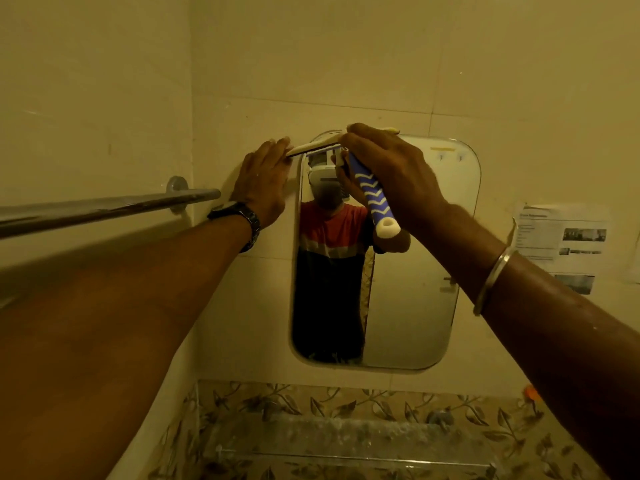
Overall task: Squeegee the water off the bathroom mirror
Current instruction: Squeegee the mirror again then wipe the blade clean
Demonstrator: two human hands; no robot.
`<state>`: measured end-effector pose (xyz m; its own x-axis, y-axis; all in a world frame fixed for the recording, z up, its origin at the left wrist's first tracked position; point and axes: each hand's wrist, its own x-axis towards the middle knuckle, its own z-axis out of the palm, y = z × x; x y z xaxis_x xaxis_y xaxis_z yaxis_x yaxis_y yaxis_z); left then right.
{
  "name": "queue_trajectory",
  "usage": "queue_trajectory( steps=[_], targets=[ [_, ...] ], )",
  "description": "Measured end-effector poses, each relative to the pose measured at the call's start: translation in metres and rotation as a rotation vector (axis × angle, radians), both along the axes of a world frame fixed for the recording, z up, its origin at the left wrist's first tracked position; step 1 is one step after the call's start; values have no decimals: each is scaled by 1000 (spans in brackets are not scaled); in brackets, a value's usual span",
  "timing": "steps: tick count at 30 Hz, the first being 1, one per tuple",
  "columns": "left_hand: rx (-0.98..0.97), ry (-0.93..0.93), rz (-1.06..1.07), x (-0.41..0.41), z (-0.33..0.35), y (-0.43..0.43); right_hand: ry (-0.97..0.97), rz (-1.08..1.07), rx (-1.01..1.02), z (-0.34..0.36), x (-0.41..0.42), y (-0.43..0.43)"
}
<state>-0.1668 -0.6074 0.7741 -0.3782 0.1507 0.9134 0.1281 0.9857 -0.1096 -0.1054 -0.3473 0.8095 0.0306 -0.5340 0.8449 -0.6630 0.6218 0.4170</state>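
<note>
I judge this to be the very start of a pass: my squeegee [372,192] sits with its blade [311,147] laid along the top edge of the mirror [415,271], just above the centre of the frame, and its blue handle slants down over the glass. My right hand [391,168] grips the squeegee up at the head, its fingers curled over the top of it. My left hand [263,181] is flat, fingers straight, with the tips touching the left end of the blade where it overhangs onto the wall. All the glass below the blade is yet to be wiped, so nearly the whole job looks to be ahead of me (I cannot make out drops or streaks in this dim yellow light, so how wet the mirror is I cannot tell). Below it, at the bottom of the frame, is a shelf [346,438] where run-off would likely land.
</note>
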Motion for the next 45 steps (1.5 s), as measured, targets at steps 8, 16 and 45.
queue_trajectory(
  steps=[8,16,45],
  targets=[
    [250,181,-166,1,1,12,-36,-61,27,14,-2,-6],
    [319,160,-224,1,35,34,-26,-98,110,20,-1,-11],
    [295,58,-181,21,29,35,17,-57,95,8,-11,-10]
  ],
)
